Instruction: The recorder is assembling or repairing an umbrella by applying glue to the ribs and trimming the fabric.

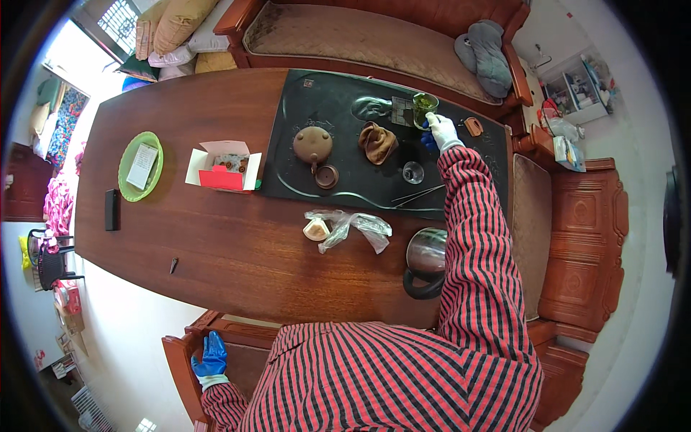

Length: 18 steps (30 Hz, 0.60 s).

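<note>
My right hand (443,131), in a white-and-blue glove, is stretched to the far right of the black tea tray (288,162). Its fingers are closed at the side of a glass cup (425,103) with green contents. Beside the cup lies a dark grate (402,111), and a small brown piece (473,127) sits right of the hand. Nearer to me are a crumpled brown cloth (378,142), a small clear glass (413,172) and tweezers (419,196). My left hand (211,354), in a blue glove, rests open by the wooden bench, fingers extended, holding nothing.
A brown teapot (312,145) and its round lid (326,176) sit on the tray. Under my right forearm stands a steel kettle (426,253). The table also bears a plastic bag (353,227), a red-and-white box (221,175), a green basket (159,165) and a black case (111,210).
</note>
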Tool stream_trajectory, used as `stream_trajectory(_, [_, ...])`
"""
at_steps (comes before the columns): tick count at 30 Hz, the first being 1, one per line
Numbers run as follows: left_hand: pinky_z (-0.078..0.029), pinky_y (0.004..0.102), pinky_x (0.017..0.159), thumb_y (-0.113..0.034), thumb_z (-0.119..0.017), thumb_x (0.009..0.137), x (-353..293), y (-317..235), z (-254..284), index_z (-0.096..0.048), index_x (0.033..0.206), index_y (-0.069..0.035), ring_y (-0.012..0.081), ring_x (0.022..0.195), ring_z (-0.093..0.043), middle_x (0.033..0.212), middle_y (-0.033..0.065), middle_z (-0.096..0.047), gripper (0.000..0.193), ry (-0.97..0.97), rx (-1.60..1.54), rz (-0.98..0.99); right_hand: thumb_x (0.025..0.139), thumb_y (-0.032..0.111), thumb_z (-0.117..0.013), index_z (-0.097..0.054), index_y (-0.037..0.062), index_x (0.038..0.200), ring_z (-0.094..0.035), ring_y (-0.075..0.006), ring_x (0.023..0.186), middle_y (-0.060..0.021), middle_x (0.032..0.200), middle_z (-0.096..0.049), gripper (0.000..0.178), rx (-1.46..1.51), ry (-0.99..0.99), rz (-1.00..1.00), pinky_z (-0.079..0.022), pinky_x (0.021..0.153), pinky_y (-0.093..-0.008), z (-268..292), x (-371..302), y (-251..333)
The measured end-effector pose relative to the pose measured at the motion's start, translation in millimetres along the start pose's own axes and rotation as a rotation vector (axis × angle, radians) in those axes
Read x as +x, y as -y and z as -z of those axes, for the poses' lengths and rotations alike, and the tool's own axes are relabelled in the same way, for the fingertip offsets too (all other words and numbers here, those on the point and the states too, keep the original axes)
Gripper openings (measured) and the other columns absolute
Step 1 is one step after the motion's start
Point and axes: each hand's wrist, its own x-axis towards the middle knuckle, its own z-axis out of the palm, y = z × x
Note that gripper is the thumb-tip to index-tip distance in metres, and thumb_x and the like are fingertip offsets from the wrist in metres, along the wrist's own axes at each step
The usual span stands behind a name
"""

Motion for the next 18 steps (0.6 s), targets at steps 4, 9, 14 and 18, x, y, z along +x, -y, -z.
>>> stream_trajectory(4, [-0.028, 0.0560, 0.104, -0.046, -0.041, 0.083, -1.1, 1.8, -1.0, -0.025, 0.142, -0.005, 0.0393, 0.130, -0.033, 0.144, 0.0220, -0.029, 0.074, 0.008, -0.007, 0.002, 0.089, 0.040, -0.052, -0.060, 0.0061, 0.087, -0.058, -0.0181, 0.050, -0.0087, 0.067, -0.058, 0.035, -0.026, -0.002, 0.028, -0.047, 0.045, -0.0305, 1.4, -0.1, 1.6])
stream_trajectory(9, [-0.022, 0.0508, 0.108, -0.058, -0.024, 0.088, -10.7, 10.1, -9.9, -0.021, 0.142, -0.001, 0.0344, 0.134, -0.027, 0.146, 0.0199, -0.026, 0.079, -0.032, 0.041, -0.044, 0.089, 0.039, -0.053, -0.059, 0.0047, 0.088, -0.059, -0.0187, 0.052, -0.0085, 0.068, -0.058, 0.035, -0.010, 0.017, 0.044, -0.048, 0.046, -0.0306, -3.8, -1.0, 1.1])
stream_trajectory(14, [-0.022, 0.0509, 0.108, -0.059, -0.024, 0.088, -5.0, 5.4, -5.6, -0.021, 0.142, -0.001, 0.0341, 0.135, -0.027, 0.146, 0.0196, -0.026, 0.079, -0.009, 0.024, -0.015, 0.089, 0.040, -0.053, -0.059, 0.0039, 0.092, -0.060, -0.0200, 0.056, -0.0098, 0.073, -0.060, 0.036, 0.037, 0.009, 0.077, -0.049, 0.048, -0.0310, 5.4, 11.4, -16.7])
stream_trajectory(18, [-0.022, 0.0509, 0.109, -0.059, -0.024, 0.088, -6.5, 0.8, -1.9, -0.022, 0.142, -0.001, 0.0340, 0.135, -0.027, 0.146, 0.0194, -0.026, 0.080, -0.030, 0.039, -0.046, 0.090, 0.041, -0.052, -0.057, 0.0032, 0.097, -0.062, -0.0213, 0.061, -0.0111, 0.080, -0.062, 0.039, 0.460, 0.087, -0.052, -0.050, 0.052, -0.0322, -5.6, -16.1, -2.4])
